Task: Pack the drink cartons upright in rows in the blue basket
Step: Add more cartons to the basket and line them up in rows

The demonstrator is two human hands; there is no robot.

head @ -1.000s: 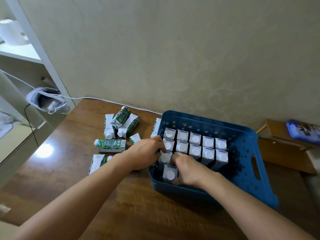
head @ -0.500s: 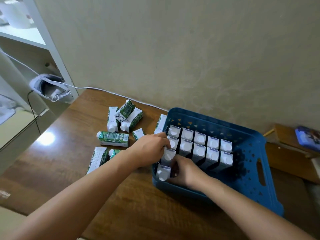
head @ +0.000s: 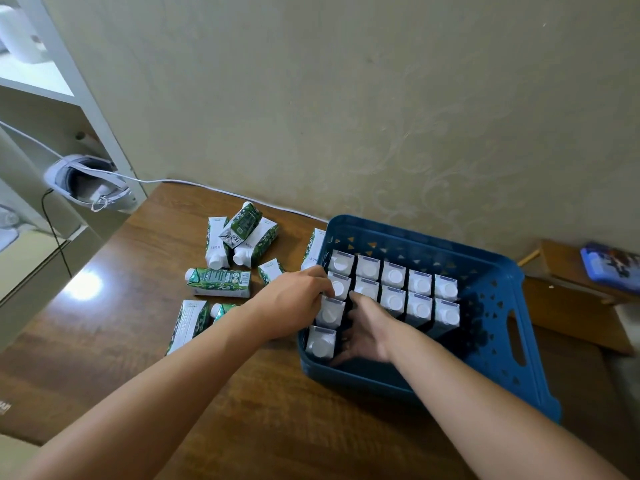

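The blue basket (head: 512,362) stands on the right of the wooden table (head: 138,341). Inside it, white-capped drink cartons (head: 394,275) stand upright in two back rows, and two more, one (head: 329,311) behind the other (head: 320,342), continue the left column. My left hand (head: 294,299) reaches over the basket's left rim, its fingers curled onto the left-column cartons. My right hand (head: 367,330) is inside the basket, with straight fingers against the right side of those two front cartons. Several green and white loose cartons (head: 220,282) lie on the table left of the basket.
A white headset (head: 86,185) with a cable sits at the table's back left corner beside a white shelf unit (head: 41,109). A low wooden stand (head: 571,306) with a blue case (head: 613,265) is to the right. The wall runs close behind the basket.
The two front left-column cartons were tilted half a second ago and now stand upright. My right hand has opened flat beside them. My left hand stays at the rim.
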